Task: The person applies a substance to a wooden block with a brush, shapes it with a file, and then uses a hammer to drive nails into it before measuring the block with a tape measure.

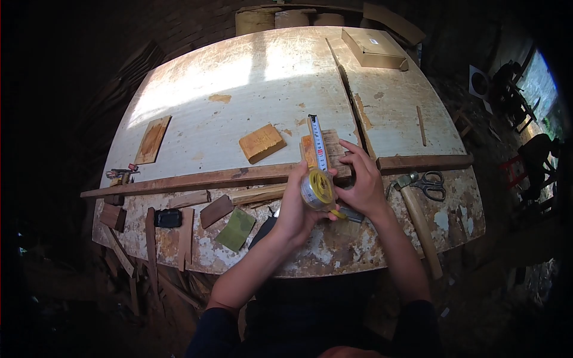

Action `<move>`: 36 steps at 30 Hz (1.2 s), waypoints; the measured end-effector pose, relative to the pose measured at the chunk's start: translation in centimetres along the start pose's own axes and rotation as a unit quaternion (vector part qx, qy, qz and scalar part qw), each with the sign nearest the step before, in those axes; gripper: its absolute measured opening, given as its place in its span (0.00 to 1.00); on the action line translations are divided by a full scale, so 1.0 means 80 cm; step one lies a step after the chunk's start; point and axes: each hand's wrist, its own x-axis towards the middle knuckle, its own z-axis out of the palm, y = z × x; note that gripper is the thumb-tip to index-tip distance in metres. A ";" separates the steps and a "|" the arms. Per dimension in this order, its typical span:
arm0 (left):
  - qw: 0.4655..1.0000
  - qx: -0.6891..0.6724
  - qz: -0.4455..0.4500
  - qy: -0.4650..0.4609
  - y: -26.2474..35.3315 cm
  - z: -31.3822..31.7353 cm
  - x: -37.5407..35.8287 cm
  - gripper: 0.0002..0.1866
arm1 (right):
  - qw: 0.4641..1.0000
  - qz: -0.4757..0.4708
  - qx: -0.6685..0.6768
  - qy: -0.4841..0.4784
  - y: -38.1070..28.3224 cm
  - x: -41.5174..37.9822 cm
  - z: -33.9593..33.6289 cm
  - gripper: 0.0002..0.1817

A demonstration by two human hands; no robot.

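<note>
A yellow and clear tape measure (pixel 318 188) is gripped in my left hand (pixel 295 206), its blade (pixel 318 143) pulled out a short way and pointing away from me. The blade lies along a small wooden piece (pixel 307 149). Beside it is another wooden block (pixel 331 146) with a lined face. My right hand (pixel 363 182) is curled at the right of the blade, thumb near the tape's case; its fingertips are by the lined block, and whether they grip it is unclear. A grey tool (pixel 351 215) lies partly hidden under my hands.
A long wooden bar (pixel 239 178) crosses the worktable (pixel 197 143). Around it lie an orange-brown block (pixel 262 144), a thin board (pixel 153 139), green sandpaper (pixel 236 229), a black object (pixel 168 218), a hammer (pixel 421 230) and scissors (pixel 431 185). A cardboard box (pixel 373 49) sits at the back.
</note>
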 end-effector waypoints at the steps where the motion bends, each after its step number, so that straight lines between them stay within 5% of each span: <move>1: 1.000 -0.007 -0.002 -0.008 -0.001 -0.002 0.002 0.44 | 1.000 0.003 0.004 -0.001 0.000 0.000 0.000 0.29; 26: 0.999 0.022 0.018 -0.018 -0.109 -0.014 -0.058 0.40 | 0.999 -0.013 -0.050 -0.003 0.001 -0.001 0.001 0.35; 36: 0.999 0.036 0.008 -0.040 -0.145 -0.020 -0.117 0.42 | 0.999 -0.019 -0.042 0.012 -0.003 0.000 -0.001 0.30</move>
